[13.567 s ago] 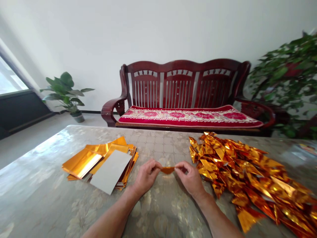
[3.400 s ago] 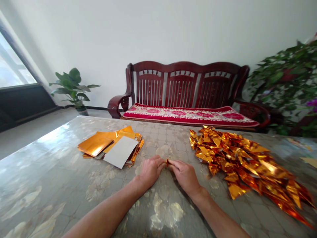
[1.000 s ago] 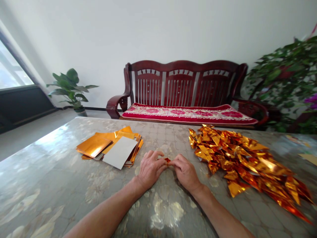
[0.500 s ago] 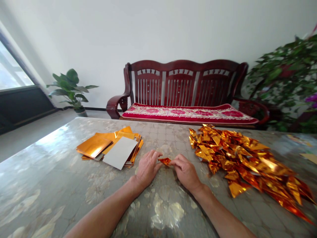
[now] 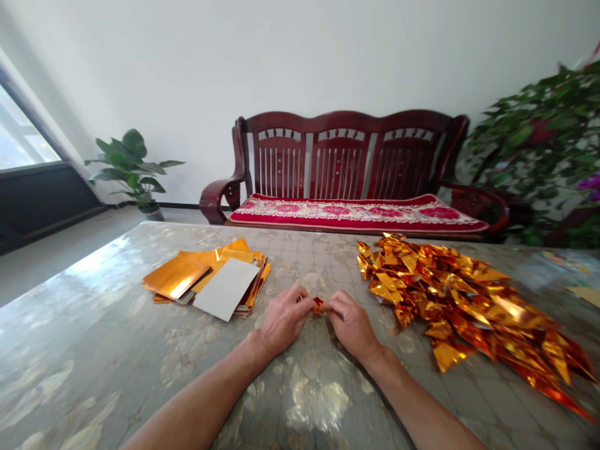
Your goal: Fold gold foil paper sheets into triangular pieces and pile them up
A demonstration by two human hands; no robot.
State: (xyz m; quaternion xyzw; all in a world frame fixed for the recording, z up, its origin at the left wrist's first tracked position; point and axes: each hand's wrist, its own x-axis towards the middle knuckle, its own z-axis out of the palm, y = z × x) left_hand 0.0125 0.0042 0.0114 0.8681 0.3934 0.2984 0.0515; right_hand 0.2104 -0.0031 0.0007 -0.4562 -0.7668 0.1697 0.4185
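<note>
Between my two hands, just above the table, is a small folded piece of orange-gold foil paper (image 5: 318, 305). My left hand (image 5: 287, 317) pinches its left end, its fingertips covering that side. Thumb and forefinger of my right hand (image 5: 350, 322) grip the right end. On the left lies a loose stack of gold foil sheets (image 5: 175, 275), with a grey-white sheet (image 5: 226, 289) face up on top. To the right spreads a large heap of folded foil pieces (image 5: 450, 297), pointed and shiny.
The table (image 5: 197, 400) has a glossy flowered cover. At its right end lies a clear plastic bag (image 5: 557, 269). Behind it stands a dark red wooden bench (image 5: 340, 162) with a flowered red cushion (image 5: 356, 212). Potted plants (image 5: 129, 165) stand at both sides.
Since the earliest frame, the flat foil strip has become a compact folded piece. In the last half second my left fingers have closed over its left end, leaving less of it visible.
</note>
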